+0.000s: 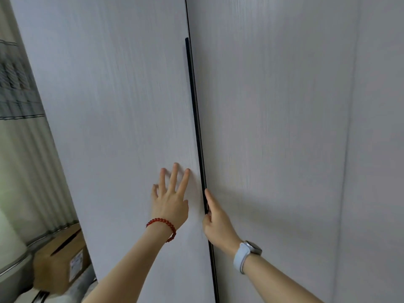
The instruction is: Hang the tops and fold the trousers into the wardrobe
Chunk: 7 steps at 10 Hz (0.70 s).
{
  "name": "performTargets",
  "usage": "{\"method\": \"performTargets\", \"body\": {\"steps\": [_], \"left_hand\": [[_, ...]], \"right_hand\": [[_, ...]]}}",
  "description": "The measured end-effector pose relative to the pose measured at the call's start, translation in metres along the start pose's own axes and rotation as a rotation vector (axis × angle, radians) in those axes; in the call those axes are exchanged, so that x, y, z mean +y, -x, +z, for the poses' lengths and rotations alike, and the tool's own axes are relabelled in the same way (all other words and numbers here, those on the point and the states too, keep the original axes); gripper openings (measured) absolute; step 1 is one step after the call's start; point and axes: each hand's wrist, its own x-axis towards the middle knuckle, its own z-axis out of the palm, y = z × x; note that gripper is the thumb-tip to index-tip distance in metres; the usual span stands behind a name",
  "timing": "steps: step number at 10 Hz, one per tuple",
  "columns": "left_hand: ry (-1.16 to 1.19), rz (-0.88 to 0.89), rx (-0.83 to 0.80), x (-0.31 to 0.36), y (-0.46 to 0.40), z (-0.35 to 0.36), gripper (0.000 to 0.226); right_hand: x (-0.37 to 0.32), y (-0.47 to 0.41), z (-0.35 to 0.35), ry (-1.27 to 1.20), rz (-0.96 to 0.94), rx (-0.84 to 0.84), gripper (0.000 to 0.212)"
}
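A: Where is the wardrobe door (113, 101) against the fingers?

B: Right under them. The left hand (169, 204) lies flat on it, fingers (173, 173) spread wide, holding nothing. The black handle strip (195, 119) runs just right of those fingertips. The right hand (216, 221) curls narrow fingers onto that strip's lower part.

A: How does the door look?

B: Pale, whitish wood grain, beside a matching right door (273, 127).

A: Its long axis?

B: Upright, running up from the fingers, leaning slightly in this wide view.
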Motion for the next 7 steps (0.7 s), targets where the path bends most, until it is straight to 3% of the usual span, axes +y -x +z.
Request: {"method": "performTargets", "body": {"steps": [1, 2, 3, 5, 6, 7], "left_hand": [[0.006, -0.021, 0.026, -0.003, -0.008, 0.013, 0.099], [0.020, -0.025, 0.052, -0.001, -0.012, 0.021, 0.093], [-0.002, -0.044, 0.005, -0.002, -0.016, 0.023, 0.087], [-0.058, -0.050, 0.126, -0.006, -0.023, 0.035, 0.107], [-0.102, -0.069, 0.170, -0.004, -0.023, 0.040, 0.115], [-0.076, -0.079, 0.190, 0.002, -0.022, 0.044, 0.119]], "right_hand": [[0.004, -0.010, -0.004, 0.010, -0.008, -0.022, 0.067], [0.006, -0.018, -0.006, 0.181, -0.080, -0.030, 0.064], [0.011, -0.024, 0.000, 0.565, -0.171, 0.167, 0.071], [0.026, -0.034, -0.005, 0.921, -0.154, 0.220, 0.097], [0.025, -0.031, -0.009, 0.905, -0.171, 0.139, 0.097], [0.004, -0.028, -0.028, 0.729, -0.156, 0.073, 0.067]]}}
